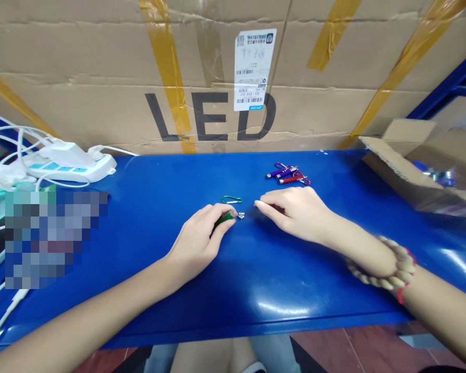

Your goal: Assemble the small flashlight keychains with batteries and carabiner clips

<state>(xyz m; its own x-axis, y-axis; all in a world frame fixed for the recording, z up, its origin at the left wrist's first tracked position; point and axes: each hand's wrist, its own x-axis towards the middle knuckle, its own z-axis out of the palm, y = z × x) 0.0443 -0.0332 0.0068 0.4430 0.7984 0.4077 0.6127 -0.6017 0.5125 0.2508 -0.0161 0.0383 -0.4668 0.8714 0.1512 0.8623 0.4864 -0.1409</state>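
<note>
The left hand [196, 235] clamps a green tube [224, 219] between thumb and fingers, small silver pieces [241, 215] at its end, a green carabiner [233, 202] just beyond; the right hand [299, 210] has its fingertips together nearby, whether on anything I cannot tell; behind, a carton [112, 57] reads "LED", its white label's [254, 70] small print illegible

Black "LED" lettering [199, 116] on cardboard box [228, 57]; white label's [255, 70] small print unclear.

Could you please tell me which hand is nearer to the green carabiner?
Left. The left hand is just on the near side of the green carabiner; the right hand is farther, to its right.
</note>
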